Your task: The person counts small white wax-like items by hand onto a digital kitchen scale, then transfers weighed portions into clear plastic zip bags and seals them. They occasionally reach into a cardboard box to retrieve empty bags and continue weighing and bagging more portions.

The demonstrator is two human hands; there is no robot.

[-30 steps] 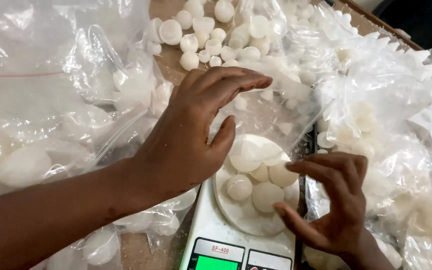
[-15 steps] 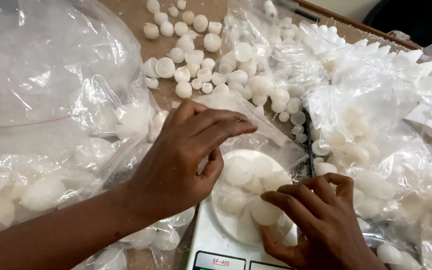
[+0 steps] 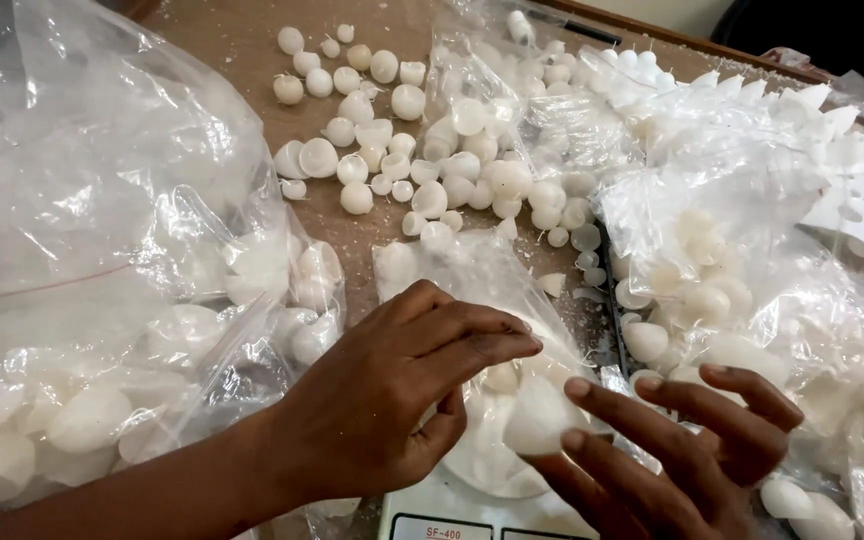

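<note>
Both hands have slid toward the lower edge since half a second ago, uncovering more of the small clear plastic bag lying over the white round dish of pale wax pieces on the white scale. Left, a big clear plastic sack bulges with white wax lumps; right lie smaller clear packets of them, and loose white wax balls dot the brown board. The left hand pinches the bag film, while the right hand, fingers spread, presses a white wax piece.
</note>
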